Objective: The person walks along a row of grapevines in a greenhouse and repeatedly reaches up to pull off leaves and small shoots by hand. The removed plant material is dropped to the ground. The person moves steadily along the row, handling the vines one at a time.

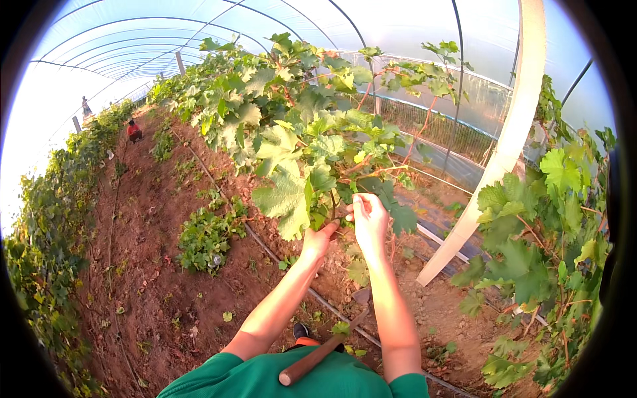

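Observation:
Both of my hands are at a grapevine in front of me. My left hand is closed with thumb and fingers at a thin dark stem under the large leaves. To its right, my right hand is raised, its thumb and fingertips pinched together just below a vine shoot; a small green piece shows at the fingertips, though what it is cannot be told. A tool with a round wooden handle lies against my green shirt, its dark metal head beyond.
A pale slanting post stands at right beside more vines. A black irrigation hose crosses the soil. Cut or low foliage lies at left. Far back, a person in red crouches between rows under the plastic greenhouse roof.

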{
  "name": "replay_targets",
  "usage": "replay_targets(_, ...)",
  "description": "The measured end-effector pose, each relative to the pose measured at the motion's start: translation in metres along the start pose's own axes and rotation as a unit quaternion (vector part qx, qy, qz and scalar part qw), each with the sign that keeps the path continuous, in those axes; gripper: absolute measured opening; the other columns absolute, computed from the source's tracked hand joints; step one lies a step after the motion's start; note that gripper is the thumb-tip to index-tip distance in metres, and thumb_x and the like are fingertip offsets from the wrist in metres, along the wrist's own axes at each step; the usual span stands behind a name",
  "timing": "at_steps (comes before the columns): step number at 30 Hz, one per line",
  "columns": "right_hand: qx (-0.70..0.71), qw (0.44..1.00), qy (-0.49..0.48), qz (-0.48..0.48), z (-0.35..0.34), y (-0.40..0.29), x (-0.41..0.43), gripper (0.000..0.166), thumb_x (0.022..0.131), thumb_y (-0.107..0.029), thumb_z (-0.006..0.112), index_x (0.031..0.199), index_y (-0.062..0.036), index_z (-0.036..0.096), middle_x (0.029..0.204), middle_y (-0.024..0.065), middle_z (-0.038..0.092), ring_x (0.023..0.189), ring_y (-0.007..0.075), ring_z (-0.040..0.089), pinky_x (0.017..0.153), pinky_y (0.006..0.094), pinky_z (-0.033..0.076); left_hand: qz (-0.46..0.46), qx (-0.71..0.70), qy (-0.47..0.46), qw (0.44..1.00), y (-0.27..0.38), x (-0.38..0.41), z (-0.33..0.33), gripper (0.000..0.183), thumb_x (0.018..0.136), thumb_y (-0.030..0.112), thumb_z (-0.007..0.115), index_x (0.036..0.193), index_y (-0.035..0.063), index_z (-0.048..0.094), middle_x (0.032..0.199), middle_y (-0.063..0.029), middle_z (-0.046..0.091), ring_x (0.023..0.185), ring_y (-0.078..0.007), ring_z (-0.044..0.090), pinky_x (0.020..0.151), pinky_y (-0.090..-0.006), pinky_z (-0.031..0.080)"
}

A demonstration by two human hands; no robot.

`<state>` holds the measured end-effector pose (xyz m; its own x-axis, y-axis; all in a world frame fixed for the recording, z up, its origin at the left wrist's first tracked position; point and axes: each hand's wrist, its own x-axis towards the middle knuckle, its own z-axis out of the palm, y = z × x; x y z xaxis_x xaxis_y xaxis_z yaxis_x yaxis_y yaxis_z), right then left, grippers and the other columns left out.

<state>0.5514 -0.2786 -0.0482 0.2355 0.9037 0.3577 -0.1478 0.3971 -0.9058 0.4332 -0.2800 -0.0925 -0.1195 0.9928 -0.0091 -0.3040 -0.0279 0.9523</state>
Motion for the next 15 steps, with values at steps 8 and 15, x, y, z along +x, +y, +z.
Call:
replay_targets(8,0.037,0.999,-0.016,0.007,0.013,-0.006,-0.001,0.015,0.099,-0.014,0.052,0.102,-0.0013,0.060,0.073,0.0036,0.061,0.060,0.0085,0.057,0.054,0.0219,0.045,-0.007,-0.019,-0.011,1.000,0.008,0.008,-0.024,0.015,0.087,0.010,0.067,0.101,0.0089,0.062,0.085,-0.0006,0.066,0.074,-0.0111,0.062,0.061,-0.0229,0.043)
replay_targets(15,0.141,0.983,0.054,-0.102,0.002,-0.009,0.011,0.032,0.098,-0.003,0.041,0.130,0.0005,0.044,0.107,0.0161,0.063,0.088,0.0193,0.066,0.071,0.0270,0.053,-0.023,0.005,-0.027,0.999,0.021,0.008,-0.039,0.018,0.086,0.015,0.068,0.102,0.0118,0.061,0.089,0.0010,0.066,0.079,-0.0103,0.063,0.063,-0.0236,0.041)
